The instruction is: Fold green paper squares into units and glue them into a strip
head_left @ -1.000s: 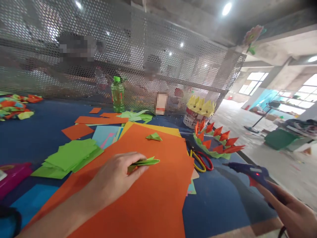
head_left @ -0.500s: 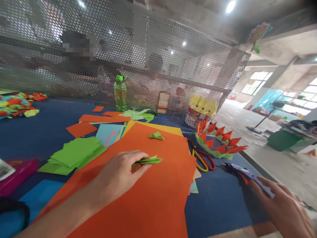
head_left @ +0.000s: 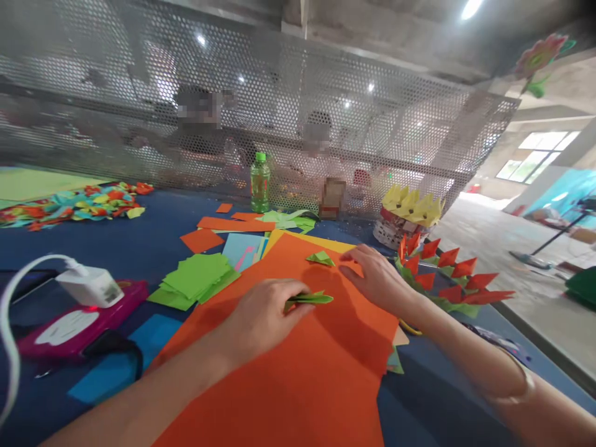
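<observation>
Between the thumb and fingers of my left hand is a folded piece of green paper, held just above a large orange sheet. My right hand hovers over the sheet's upper right side, its fingers apart and holding nothing. Close to its fingertips, a small folded green paper triangle lies on the orange sheet. To the right is a ring of green paper with red-orange points. A glue gun lies partly behind my right forearm.
Green paper squares are stacked on the left beside a pink power strip with a white charger. A green bottle and a yellow paper crown stand before a perforated metal screen. Paper scraps lie far left.
My right hand has let go of the glue gun and moved left over the orange sheet towards the small triangle. My left hand keeps its pinch. The view has turned left.
</observation>
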Available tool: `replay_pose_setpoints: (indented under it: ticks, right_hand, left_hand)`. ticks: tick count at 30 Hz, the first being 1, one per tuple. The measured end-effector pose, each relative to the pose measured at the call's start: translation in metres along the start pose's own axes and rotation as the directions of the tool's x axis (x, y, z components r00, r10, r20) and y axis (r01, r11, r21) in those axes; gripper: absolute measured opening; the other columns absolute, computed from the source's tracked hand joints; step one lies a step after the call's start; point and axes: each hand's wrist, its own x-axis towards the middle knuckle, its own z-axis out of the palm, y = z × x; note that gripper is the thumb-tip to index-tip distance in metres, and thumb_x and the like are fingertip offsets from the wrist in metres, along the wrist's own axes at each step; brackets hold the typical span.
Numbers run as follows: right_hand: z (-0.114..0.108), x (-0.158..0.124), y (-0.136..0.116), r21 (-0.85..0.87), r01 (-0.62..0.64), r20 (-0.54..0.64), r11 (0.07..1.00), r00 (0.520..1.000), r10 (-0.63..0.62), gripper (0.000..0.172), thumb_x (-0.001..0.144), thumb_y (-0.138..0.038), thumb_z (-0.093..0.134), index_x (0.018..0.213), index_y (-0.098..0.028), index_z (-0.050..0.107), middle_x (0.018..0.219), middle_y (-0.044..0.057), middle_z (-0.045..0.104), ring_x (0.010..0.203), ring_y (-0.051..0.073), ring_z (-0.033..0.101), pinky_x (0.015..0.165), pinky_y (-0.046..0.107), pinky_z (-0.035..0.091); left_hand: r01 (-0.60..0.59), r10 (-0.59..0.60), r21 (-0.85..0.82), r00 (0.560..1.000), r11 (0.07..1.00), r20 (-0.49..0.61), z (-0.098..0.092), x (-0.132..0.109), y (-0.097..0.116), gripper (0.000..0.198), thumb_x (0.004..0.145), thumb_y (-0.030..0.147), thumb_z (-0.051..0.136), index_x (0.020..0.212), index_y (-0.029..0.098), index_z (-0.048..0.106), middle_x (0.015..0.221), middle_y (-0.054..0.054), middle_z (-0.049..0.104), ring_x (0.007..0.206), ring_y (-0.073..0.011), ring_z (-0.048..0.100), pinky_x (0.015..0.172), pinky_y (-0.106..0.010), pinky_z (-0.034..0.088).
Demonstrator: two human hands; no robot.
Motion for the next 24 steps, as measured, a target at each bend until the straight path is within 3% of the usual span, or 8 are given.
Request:
replay_pose_setpoints:
  ticks: [2,5,11,17,20,22,24]
  right_hand:
    - [0.014,0.029,-0.004,-0.035,-0.074,0.018,0.997,0.997,0.074,0.031,0.098,-0.037,0.061,0.121,-0.017,0.062,0.124,0.009,0.064,0.108,0.023,0.064,0.093,0.046,0.054]
    - [0.031,0.058,-0.010,-0.076,-0.168,0.066,0.983,0.983,0.173,0.033,0.098,-0.038,0.061,0.125,-0.018,0.060,0.127,0.009,0.062,0.107,0.023,0.064,0.091,0.045,0.056]
    - [0.046,0.071,-0.021,-0.084,-0.196,0.155,0.977,0.966,0.207,0.034,0.098,-0.037,0.062,0.126,-0.018,0.060,0.128,0.009,0.062,0.108,0.023,0.064,0.090,0.045,0.056]
    - [0.030,0.043,-0.011,0.015,-0.161,0.106,0.987,0.982,0.158,0.030,0.098,-0.036,0.061,0.122,-0.017,0.062,0.120,0.008,0.065,0.099,0.020,0.067,0.085,0.041,0.058]
    - [0.011,0.012,-0.007,0.076,-0.106,0.031,0.991,0.994,0.104,0.023,0.099,-0.037,0.060,0.108,-0.016,0.064,0.093,0.002,0.069,0.078,0.015,0.066,0.073,0.033,0.055]
    - [0.000,-0.011,-0.005,0.116,-0.074,-0.035,0.990,0.996,0.079,0.021,0.098,-0.041,0.059,0.096,-0.021,0.064,0.069,-0.003,0.065,0.065,0.015,0.062,0.061,0.026,0.046]
    - [-0.008,-0.028,-0.004,0.152,-0.058,-0.109,0.987,0.991,0.075,0.023,0.099,-0.044,0.054,0.095,-0.023,0.061,0.065,-0.003,0.063,0.059,0.015,0.060,0.055,0.025,0.040]
  left_hand:
    - [-0.017,0.017,-0.001,1.000,1.000,-0.009,0.000,0.000,0.000,0.018,0.096,0.033,0.056,0.096,0.022,0.070,0.089,-0.003,0.072,0.081,-0.0181,0.068,0.072,-0.024,0.047]
    - [-0.035,0.035,-0.001,0.999,0.999,-0.018,0.000,0.000,0.001,0.016,0.096,0.031,0.057,0.098,0.022,0.070,0.090,-0.003,0.072,0.081,-0.0178,0.067,0.073,-0.024,0.047]
    - [-0.059,0.059,0.000,0.998,0.998,-0.033,0.001,-0.003,0.001,0.012,0.095,0.027,0.058,0.101,0.023,0.068,0.091,-0.002,0.071,0.082,-0.0172,0.065,0.074,-0.025,0.045]
    - [-0.057,0.057,-0.005,0.998,0.998,-0.025,0.003,-0.004,0.001,0.009,0.095,0.026,0.059,0.099,0.023,0.067,0.090,-0.001,0.069,0.082,-0.0173,0.064,0.073,-0.026,0.043]
    - [-0.012,0.012,-0.022,1.000,1.000,-0.008,0.004,-0.003,0.001,0.010,0.093,0.028,0.061,0.098,0.023,0.068,0.091,-0.002,0.071,0.084,-0.0190,0.066,0.073,-0.027,0.043]
    - [0.028,-0.027,-0.039,1.000,0.999,0.015,0.004,-0.001,0.000,0.014,0.091,0.033,0.064,0.098,0.022,0.070,0.091,-0.002,0.072,0.084,-0.0204,0.067,0.071,-0.027,0.044]
    - [0.066,-0.064,-0.058,0.997,0.996,0.043,0.004,-0.001,0.001,0.018,0.090,0.038,0.065,0.098,0.022,0.071,0.089,-0.002,0.073,0.083,-0.0209,0.068,0.069,-0.027,0.045]
